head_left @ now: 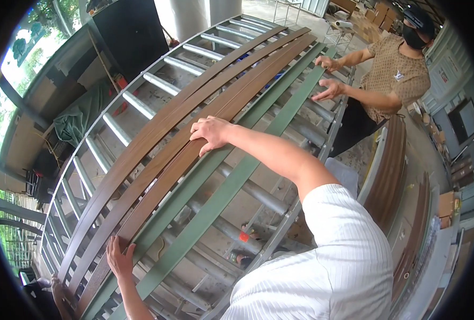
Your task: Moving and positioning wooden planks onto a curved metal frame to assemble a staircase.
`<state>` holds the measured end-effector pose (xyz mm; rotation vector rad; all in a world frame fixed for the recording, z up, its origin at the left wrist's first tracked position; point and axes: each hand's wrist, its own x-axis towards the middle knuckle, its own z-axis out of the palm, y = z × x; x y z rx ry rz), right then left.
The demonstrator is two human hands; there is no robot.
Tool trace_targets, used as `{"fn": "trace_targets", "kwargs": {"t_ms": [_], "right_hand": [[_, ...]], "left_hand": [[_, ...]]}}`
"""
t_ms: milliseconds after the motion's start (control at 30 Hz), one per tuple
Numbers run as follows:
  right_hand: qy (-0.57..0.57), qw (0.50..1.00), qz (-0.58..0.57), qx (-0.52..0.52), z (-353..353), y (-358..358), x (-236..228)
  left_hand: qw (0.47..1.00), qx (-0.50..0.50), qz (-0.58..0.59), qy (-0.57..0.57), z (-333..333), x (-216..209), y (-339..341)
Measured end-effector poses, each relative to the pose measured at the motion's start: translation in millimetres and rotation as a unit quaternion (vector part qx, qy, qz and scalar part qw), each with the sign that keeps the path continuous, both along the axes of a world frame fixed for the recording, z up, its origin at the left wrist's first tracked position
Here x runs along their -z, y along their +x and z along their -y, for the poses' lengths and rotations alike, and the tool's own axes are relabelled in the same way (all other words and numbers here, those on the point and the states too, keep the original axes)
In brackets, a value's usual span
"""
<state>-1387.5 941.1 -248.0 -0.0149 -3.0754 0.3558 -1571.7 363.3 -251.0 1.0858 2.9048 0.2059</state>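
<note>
left hand [120, 257]: on brown planks [258, 79] | right hand [212, 133]: farther along them | green planks [231, 184]: alongside

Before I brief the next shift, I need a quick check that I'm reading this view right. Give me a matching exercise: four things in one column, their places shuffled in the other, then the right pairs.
Things
1. Right hand
2. Left hand
3. Co-worker's hands
4. Roller frame

Places
A. Lower left of the picture, at a brown board's edge
B. Underneath the brown boards and green boards
C. Near the picture's middle, on the brown boards
D. Upper right, by the far ends of the green boards

Pairs: 1-C, 2-A, 3-D, 4-B
</note>
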Motion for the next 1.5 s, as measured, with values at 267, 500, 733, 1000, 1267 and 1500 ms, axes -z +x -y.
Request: {"fn": "trace_targets", "kwargs": {"t_ms": [267, 500, 733, 1000, 1267, 1500], "right_hand": [[-0.161, 0.979, -0.123, 0.032, 65, 59, -25], [-0.144, 0.988, -0.049, -0.021, 139, 165, -48], [-0.069, 0.993, -0.096, -0.031, 168, 154, -12], [-0.101, 0.993, -0.014, -0.064, 206, 148, 1], [-0.145, 0.989, -0.021, 0.018, 220, 151, -6], [-0.153, 0.985, -0.053, 0.059, 236, 156, -14]], "left_hand": [[0.997, -0.011, -0.003, 0.074, 30, 24, 56], [0.956, -0.044, 0.257, 0.138, -8, -77, 119], [0.998, 0.027, -0.023, 0.056, 16, -13, 128], [0.991, -0.004, -0.026, 0.134, 88, -5, 120], [0.957, -0.14, -0.152, 0.202, 165, -10, 73], [0.748, -0.659, -0.043, 0.071, 367, -45, -66]]}}
